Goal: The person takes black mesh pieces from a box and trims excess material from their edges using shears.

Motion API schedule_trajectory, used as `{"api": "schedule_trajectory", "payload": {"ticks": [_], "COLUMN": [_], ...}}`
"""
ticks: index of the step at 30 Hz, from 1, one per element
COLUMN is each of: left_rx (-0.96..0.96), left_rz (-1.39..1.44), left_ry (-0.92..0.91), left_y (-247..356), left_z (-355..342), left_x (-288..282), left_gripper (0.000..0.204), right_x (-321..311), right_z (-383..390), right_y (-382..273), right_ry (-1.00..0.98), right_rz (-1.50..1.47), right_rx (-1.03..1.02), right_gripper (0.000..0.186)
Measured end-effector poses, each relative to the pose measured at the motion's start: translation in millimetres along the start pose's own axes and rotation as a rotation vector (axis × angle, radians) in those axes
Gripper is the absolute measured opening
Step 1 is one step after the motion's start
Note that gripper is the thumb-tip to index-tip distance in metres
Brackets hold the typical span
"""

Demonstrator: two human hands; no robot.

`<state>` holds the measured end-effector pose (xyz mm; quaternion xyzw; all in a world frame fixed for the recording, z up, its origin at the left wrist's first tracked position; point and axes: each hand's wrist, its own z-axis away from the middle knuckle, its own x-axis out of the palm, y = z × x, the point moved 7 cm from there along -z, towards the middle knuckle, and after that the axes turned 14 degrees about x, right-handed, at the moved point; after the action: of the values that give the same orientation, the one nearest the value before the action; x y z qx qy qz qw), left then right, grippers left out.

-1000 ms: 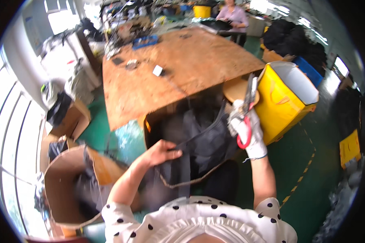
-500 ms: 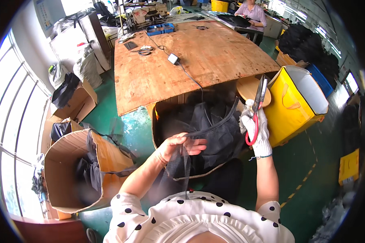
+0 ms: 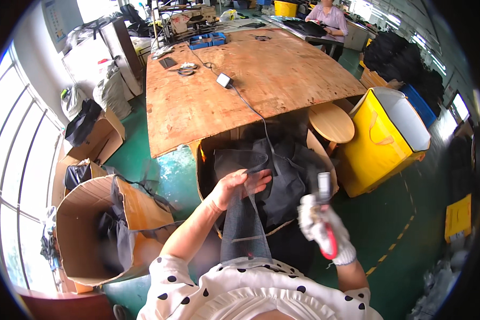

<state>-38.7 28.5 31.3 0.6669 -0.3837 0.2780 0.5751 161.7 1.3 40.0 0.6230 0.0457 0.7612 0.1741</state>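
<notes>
My bare left hand (image 3: 239, 186) pinches a strip of black mesh fabric (image 3: 242, 229) between thumb and fingers. The mesh hangs down toward my lap, and a loop of it stands up above the fingers. On the right, my right hand (image 3: 325, 226) wears a white knitted glove and grips scissors (image 3: 330, 245) with red handles. Motion blurs the scissors, so I cannot tell whether the blades are apart. Beyond my hands, an open cardboard box (image 3: 322, 154) holds a heap of dark fabric (image 3: 288, 184) partly beneath the table.
A wooden table (image 3: 240, 80) bears a power adapter (image 3: 224, 80) with its cord hanging over the near edge. To the right are a round wooden stool (image 3: 332, 122) and a yellow bag (image 3: 376, 144). An open cardboard box (image 3: 80, 229) stands left. Another person (image 3: 329, 21) is at the far side.
My right hand has come down and nearer to me with the scissors, away from the stool. The mesh edge that stretched rightward now sits by my left hand, and a wider strip hangs below it.
</notes>
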Motion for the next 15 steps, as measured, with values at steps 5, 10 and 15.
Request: {"api": "schedule_trajectory", "payload": {"ticks": [5, 10, 15], "left_rx": [-0.025, -0.018, -0.048], "left_rz": [-0.076, -0.122, -0.140], "left_ry": [-0.062, -0.065, -0.087], "left_y": [0, 2, -9], "left_z": [3, 5, 7], "left_x": [4, 4, -10], "left_gripper": [0.063, 0.057, 0.048], "right_x": [-8, -22, -14], "right_z": [-26, -33, -40], "right_y": [18, 17, 12], "right_ry": [0.375, 0.522, 0.444], "right_rz": [0.779, 0.756, 0.922], "right_rx": [0.038, 0.116, 0.090], "right_gripper": [0.027, 0.031, 0.032]}}
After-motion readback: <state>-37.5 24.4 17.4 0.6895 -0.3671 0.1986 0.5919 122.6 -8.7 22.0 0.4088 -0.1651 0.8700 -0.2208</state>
